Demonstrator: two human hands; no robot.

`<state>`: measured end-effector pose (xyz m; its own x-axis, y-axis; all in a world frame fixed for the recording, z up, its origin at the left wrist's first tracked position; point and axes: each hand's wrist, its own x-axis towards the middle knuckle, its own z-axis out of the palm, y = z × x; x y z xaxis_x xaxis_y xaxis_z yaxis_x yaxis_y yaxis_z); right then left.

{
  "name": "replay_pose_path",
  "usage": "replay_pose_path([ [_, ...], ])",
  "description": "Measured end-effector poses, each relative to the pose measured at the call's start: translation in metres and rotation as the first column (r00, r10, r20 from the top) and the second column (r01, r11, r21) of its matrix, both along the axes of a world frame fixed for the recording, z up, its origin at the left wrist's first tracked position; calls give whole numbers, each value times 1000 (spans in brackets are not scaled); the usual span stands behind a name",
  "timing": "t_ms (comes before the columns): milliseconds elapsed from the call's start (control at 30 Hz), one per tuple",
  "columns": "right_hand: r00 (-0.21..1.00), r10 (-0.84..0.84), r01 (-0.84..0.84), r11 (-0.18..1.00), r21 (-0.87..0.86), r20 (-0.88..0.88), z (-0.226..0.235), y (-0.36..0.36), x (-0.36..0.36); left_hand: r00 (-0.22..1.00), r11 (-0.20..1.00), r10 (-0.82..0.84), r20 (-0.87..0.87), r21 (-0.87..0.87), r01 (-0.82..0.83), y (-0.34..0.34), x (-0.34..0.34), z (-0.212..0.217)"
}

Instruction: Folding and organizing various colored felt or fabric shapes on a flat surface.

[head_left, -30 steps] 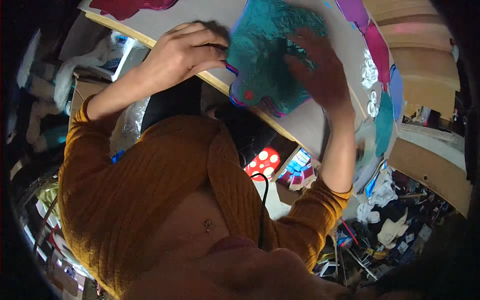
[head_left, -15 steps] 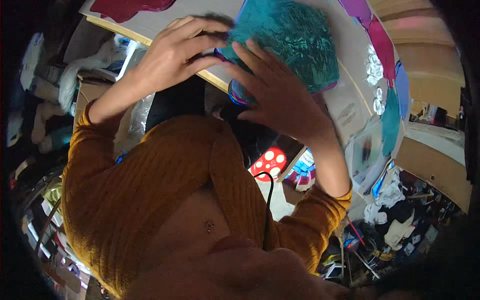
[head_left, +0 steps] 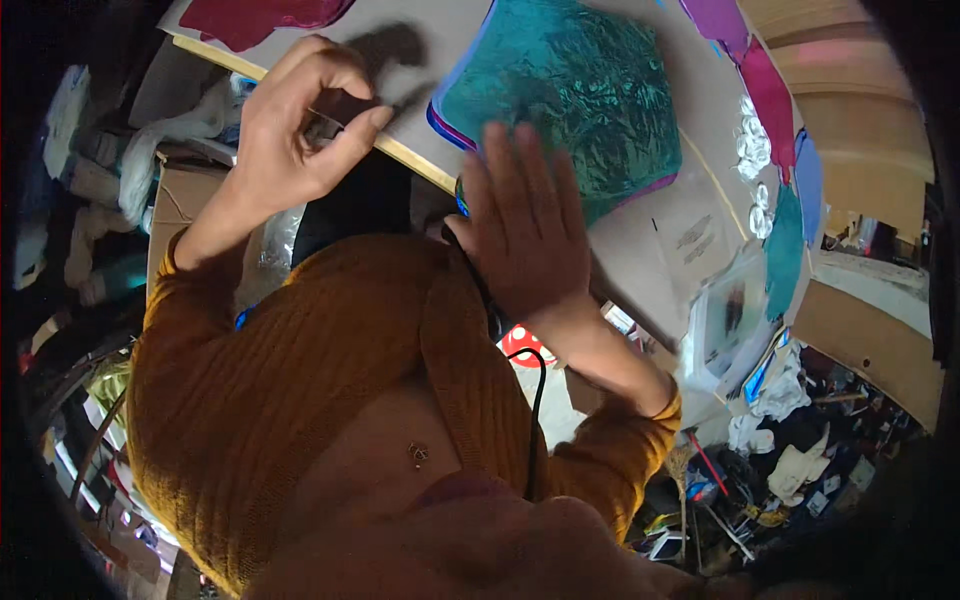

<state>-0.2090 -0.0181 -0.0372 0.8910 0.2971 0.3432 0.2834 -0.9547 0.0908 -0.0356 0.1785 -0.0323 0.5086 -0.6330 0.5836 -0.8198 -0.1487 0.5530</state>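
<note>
On the table lies a shiny, crinkled teal sheet (head_left: 600,110), with purple and blue layers showing along its lower edges. My right hand (head_left: 530,220) is flat with its fingers stretched out. Its fingertips reach over the sheet's near edge; whether they press on it I cannot tell. My left hand (head_left: 300,130) is raised at the table's edge, left of the sheet and apart from it. Its fingers curl in toward the thumb, with a small dark patch between them that I cannot make out. The hand casts a shadow on the tabletop.
A dark red piece (head_left: 260,20) lies at the table's far left. Purple, magenta, blue and teal pieces (head_left: 785,240) line the right side, near clear round items (head_left: 752,145) and a clear plastic box (head_left: 725,315). A cardboard box (head_left: 175,200) stands left; clutter covers the floor at right.
My left hand has drawn back left, away from the sheet's corner, and its fingers have curled. My right hand has moved down toward me, uncovering the sheet's near left corner.
</note>
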Motion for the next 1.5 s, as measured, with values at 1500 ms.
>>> replay_pose_path([
  [1500, 802, -509, 582, 549, 600, -312, 11, -163, 27, 981, 959, -164, 99, 249, 135, -63, 12, -17],
])
